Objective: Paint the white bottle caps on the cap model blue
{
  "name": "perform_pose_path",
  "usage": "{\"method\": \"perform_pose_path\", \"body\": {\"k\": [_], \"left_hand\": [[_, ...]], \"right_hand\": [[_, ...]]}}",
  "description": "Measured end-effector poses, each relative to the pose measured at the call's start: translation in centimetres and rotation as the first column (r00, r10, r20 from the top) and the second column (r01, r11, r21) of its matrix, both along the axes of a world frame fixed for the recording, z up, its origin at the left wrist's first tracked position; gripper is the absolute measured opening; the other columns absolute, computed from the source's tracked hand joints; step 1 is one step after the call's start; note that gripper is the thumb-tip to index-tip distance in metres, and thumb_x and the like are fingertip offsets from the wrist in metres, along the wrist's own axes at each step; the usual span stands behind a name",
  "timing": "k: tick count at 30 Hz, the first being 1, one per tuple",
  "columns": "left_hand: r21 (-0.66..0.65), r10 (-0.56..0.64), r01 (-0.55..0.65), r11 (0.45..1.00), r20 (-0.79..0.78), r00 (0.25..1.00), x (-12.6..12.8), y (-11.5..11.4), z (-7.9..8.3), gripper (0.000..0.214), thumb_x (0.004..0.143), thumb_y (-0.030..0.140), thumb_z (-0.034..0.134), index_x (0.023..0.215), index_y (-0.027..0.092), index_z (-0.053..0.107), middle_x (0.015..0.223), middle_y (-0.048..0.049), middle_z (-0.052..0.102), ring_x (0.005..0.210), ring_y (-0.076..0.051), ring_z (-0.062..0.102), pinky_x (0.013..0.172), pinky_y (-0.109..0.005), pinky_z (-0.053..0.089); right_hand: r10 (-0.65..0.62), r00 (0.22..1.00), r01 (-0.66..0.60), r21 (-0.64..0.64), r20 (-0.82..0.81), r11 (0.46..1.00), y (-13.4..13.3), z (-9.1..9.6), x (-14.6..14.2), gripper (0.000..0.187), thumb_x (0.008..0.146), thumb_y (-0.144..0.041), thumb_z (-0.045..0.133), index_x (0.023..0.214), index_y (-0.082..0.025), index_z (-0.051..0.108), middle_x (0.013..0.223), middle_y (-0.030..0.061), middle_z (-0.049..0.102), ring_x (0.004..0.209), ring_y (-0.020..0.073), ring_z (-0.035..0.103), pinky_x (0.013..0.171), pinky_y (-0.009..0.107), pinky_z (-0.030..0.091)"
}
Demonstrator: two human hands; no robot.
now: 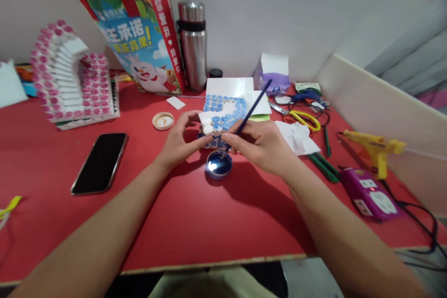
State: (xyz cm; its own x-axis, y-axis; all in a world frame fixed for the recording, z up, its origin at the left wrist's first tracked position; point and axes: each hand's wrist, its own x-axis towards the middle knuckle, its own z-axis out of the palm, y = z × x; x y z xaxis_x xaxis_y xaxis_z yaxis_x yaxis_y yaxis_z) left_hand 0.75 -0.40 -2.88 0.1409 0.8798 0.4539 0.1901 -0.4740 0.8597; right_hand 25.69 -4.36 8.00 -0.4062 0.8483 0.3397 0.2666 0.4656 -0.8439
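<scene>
My right hand (266,145) is closed on a slim dark blue paintbrush (256,104), whose tip dips into a small round pot of dark blue paint (219,165). My left hand (182,141) grips the left side of a small craft model (228,114) with its thumb at the front. Rows of rolled discs cover the model, most of them blue, with a few white ones at the front left. Darker blue discs line its lower front, just behind the pot. The fingers of my left hand behind the model are partly hidden.
A phone (100,163) and a round lid (163,121) lie to the left. Behind stand a pink-and-white model (71,77), a shopping bag (139,37) and a steel flask (194,46). Scissors (296,116), a yellow glue gun (375,144) and a purple power socket (370,194) with cables lie right.
</scene>
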Motion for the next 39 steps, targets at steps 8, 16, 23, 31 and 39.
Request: {"method": "perform_pose_path", "body": {"k": [8, 16, 23, 31, 39], "left_hand": [[0.003, -0.006, 0.006, 1.0, -0.006, 1.0, 0.0, -0.1, 0.2, 0.067, 0.09, 0.058, 0.098, 0.143, 0.028, 0.07, 0.146, -0.013, 0.079, 0.132, -0.034, 0.075, 0.12, -0.056, 0.059], [0.004, 0.002, -0.002, 1.0, -0.013, 1.0, 0.0, -0.1, 0.3, 0.065, 0.09, 0.057, 0.097, 0.142, 0.028, 0.07, 0.145, -0.0127, 0.079, 0.131, -0.034, 0.076, 0.121, -0.056, 0.06], [-0.003, -0.002, 0.002, 1.0, -0.002, 1.0, -0.1, 0.0, 0.1, 0.067, 0.089, 0.059, 0.098, 0.143, 0.03, 0.07, 0.145, -0.0126, 0.079, 0.131, -0.034, 0.075, 0.12, -0.057, 0.06], [-0.029, -0.001, 0.001, 1.0, 0.009, 1.0, 0.0, 0.0, 0.1, 0.069, 0.088, 0.059, 0.1, 0.141, 0.029, 0.07, 0.141, -0.0123, 0.079, 0.127, -0.033, 0.076, 0.115, -0.055, 0.062], [-0.019, -0.003, 0.003, 1.0, 0.003, 1.0, -0.1, -0.1, 0.1, 0.067, 0.088, 0.055, 0.1, 0.141, 0.027, 0.07, 0.143, -0.0115, 0.078, 0.127, -0.032, 0.075, 0.117, -0.053, 0.059]], "right_hand": [[-0.005, 0.988, -0.014, 0.123, 0.152, 0.992, 0.5, -0.9, 0.2, 0.031, 0.105, -0.03, 0.078, 0.078, -0.017, 0.081, 0.068, 0.0007, 0.075, 0.057, 0.0104, 0.05, 0.059, 0.03, 0.039], [-0.014, 0.974, -0.015, 0.129, 0.225, 0.992, 0.6, -1.3, 0.4, 0.027, 0.105, -0.031, 0.078, 0.084, -0.017, 0.085, 0.069, 0.0026, 0.077, 0.06, 0.0128, 0.06, 0.059, 0.029, 0.038], [-0.056, 0.998, 0.056, -0.007, 0.005, 0.998, 0.6, 0.5, 0.8, 0.034, 0.103, -0.043, 0.084, 0.08, -0.02, 0.077, 0.067, 0.0018, 0.077, 0.053, 0.0126, 0.06, 0.049, 0.029, 0.041], [-0.111, 0.992, 0.113, 0.038, -0.056, 0.993, 2.4, 4.0, 0.2, 0.052, 0.101, -0.067, 0.088, 0.077, -0.024, 0.07, 0.06, -0.001, 0.068, 0.045, 0.0115, 0.052, 0.043, 0.031, 0.041], [-0.16, 0.964, 0.162, -0.006, -0.215, 0.987, 3.7, 4.4, -0.5, 0.04, 0.102, -0.048, 0.093, 0.078, -0.023, 0.072, 0.06, -0.0027, 0.067, 0.042, 0.0089, 0.047, 0.04, 0.029, 0.035]]}}
